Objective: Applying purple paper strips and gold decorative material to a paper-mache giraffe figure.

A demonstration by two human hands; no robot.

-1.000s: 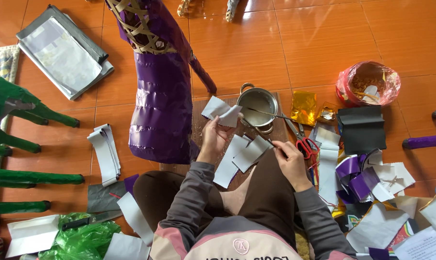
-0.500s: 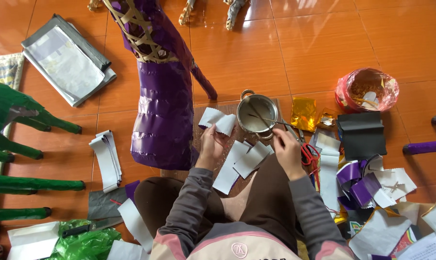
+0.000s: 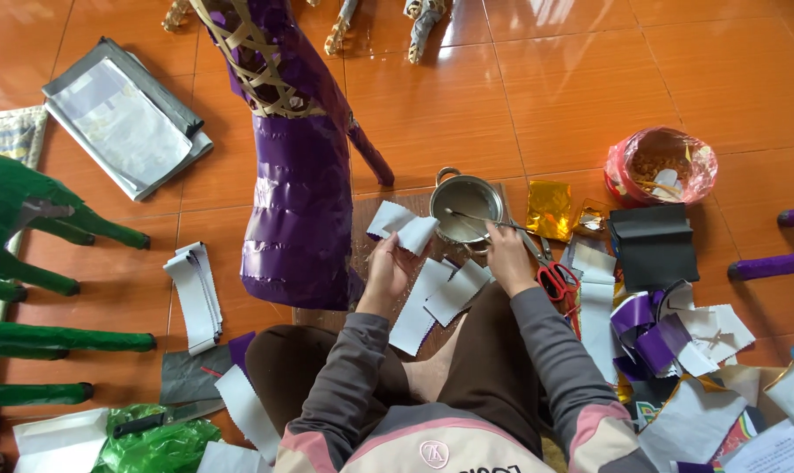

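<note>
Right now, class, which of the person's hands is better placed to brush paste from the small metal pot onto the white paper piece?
The right hand: it holds the thin brush reaching into the small metal pot. The left hand holds the white paper piece.

1. One view only, worn on the seated person's head, facing steeply down.
2. It sits close above the lap and hands, taking in the orange tiled floor [image 3: 589,79] beyond.

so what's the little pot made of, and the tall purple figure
The pot looks like bare metal, probably steel: grey, shiny, with a loop handle. The purple figure seems to be a woven frame of tan strips, maybe bamboo or rattan, bare at the top, covered lower down in glossy, wrinkled purple paper or foil.
</note>
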